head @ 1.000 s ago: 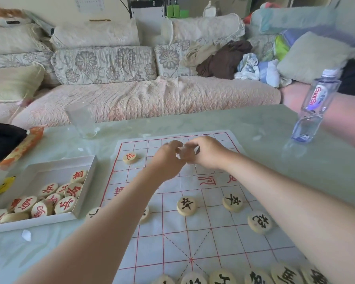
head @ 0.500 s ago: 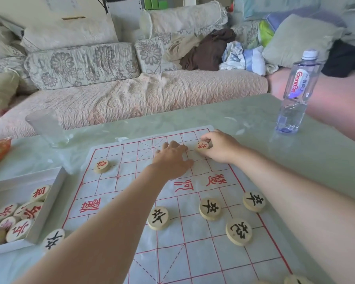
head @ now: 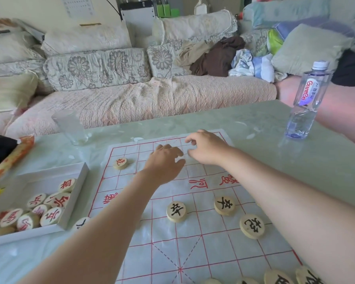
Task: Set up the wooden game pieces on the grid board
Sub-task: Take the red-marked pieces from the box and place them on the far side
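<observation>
Our left hand (head: 164, 162) and right hand (head: 207, 148) hover loosely open, empty, near the board's (head: 193, 253) far edge; right hand's red piece is gone.

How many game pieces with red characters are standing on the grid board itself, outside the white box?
1. The red piece sits near the board's far-left corner, left of the left hand. More may be hidden under that hand or the right hand.

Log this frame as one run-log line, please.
left hand, right hand: over board's far rows | grasp: unclear | red pieces in box
</observation>
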Tool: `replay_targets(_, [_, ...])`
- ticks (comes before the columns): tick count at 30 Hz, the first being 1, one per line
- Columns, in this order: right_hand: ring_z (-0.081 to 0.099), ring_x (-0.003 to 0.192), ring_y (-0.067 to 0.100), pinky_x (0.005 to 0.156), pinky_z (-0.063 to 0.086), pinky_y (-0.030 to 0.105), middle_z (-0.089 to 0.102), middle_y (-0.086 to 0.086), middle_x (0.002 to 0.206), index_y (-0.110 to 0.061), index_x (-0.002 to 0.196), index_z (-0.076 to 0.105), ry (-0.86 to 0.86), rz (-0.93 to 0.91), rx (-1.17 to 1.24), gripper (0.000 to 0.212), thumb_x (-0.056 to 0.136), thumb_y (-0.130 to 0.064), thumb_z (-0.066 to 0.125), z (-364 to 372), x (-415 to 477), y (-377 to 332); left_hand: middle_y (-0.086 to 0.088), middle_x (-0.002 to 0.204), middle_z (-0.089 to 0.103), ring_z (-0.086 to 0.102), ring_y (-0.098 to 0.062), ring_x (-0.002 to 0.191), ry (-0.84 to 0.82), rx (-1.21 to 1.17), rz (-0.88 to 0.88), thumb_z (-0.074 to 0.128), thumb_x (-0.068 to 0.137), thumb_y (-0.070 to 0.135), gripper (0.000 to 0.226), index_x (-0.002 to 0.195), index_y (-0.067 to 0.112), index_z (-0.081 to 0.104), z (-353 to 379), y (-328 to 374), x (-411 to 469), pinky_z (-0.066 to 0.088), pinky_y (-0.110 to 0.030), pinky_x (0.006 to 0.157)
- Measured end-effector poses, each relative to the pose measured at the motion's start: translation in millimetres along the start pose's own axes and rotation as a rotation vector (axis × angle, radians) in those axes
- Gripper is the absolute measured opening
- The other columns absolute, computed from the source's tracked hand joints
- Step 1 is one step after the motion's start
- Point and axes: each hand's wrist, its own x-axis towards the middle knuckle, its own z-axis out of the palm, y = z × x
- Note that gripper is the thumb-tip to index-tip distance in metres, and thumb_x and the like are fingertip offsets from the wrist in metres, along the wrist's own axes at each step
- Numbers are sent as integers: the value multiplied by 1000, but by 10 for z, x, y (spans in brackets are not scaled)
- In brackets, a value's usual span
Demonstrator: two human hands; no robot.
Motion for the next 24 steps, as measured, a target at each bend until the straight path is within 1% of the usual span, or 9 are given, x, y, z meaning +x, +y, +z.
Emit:
replay_targets(3, [56, 110, 19, 88, 41, 28, 61, -1, 116, -22, 120, 65, -42, -127, 57, 31, 90, -27, 60, 196, -40, -528, 5, 104, 62, 50, -19, 105, 36, -6, -43, 55, 91, 31, 24, 112, 28, 65, -227, -299, -239, 44, -33, 87])
replay_targets(5, [57, 104, 21, 84, 43, 30, 63, 0, 107, -21, 111, 67, -89, -196, 84, 24, 90, -29, 58, 368, -78, -853, 4, 102, 64, 53, -20, 103, 51, -7, -98, 55, 88, 27, 21, 105, 29, 68, -384, -538, -419, 47, -35, 86])
replay_targets(6, [57, 102, 20, 84, 44, 30, 63, -1, 106, -22, 113, 66, -113, -216, 85, 25, 91, -29, 57, 452, -93, -999, 3, 102, 64, 55, -21, 103, 58, -6, -124, 55, 88, 26, 20, 101, 29, 69, -457, -667, -512, 48, -37, 87])
replay_targets(8, [56, 102, 18, 85, 44, 30, 62, -2, 108, -22, 122, 62, -149, -225, 88, 32, 90, -24, 57, 614, -101, -1248, 2, 101, 64, 56, -21, 101, 71, -1, -170, 54, 88, 26, 19, 99, 28, 70, -599, -927, -708, 49, -37, 86])
replay_targets(12, [55, 110, 17, 86, 38, 23, 62, -2, 118, -19, 129, 60, -205, -234, 90, 37, 92, -17, 56, 864, -42, -1690, 4, 99, 59, 57, -19, 97, 119, -37, -287, 57, 88, 27, 20, 106, 25, 66, -845, -1438, -1093, 47, -32, 82])
replay_targets(16, [52, 124, 21, 98, 39, 26, 60, 2, 132, -19, 130, 61, -214, -277, 31, 37, 94, -16, 51, 1069, 47, -2151, -1, 107, 58, 54, -24, 103, 196, 3, -397, 56, 90, 29, 23, 111, 24, 65, -1000, -1957, -1463, 46, -34, 85])
replay_targets(19, [53, 123, 21, 96, 40, 25, 60, 2, 133, -22, 128, 63, -225, -321, 2, 36, 94, -18, 51, 1240, 128, -2480, 0, 112, 58, 50, -22, 107, 196, 31, -441, 56, 91, 28, 26, 115, 23, 63, -1053, -2287, -1712, 45, -35, 88])
replay_targets(22, [55, 120, 22, 100, 45, 33, 59, 1, 133, -28, 129, 61, -264, -348, -65, 37, 94, -19, 53, 1415, 232, -2742, 0, 121, 58, 48, -22, 114, 219, 39, -445, 51, 92, 20, 28, 117, 24, 64, -1089, -2508, -1839, 43, -36, 93])
replay_targets(24, [53, 123, 23, 102, 45, 38, 55, 0, 137, -31, 132, 58, -269, -368, -124, 44, 93, -11, 50, 1494, 287, -2880, 0, 122, 59, 50, -23, 114, 220, 17, -445, 46, 94, 16, 30, 115, 25, 65, -1127, -2596, -1878, 44, -37, 94])
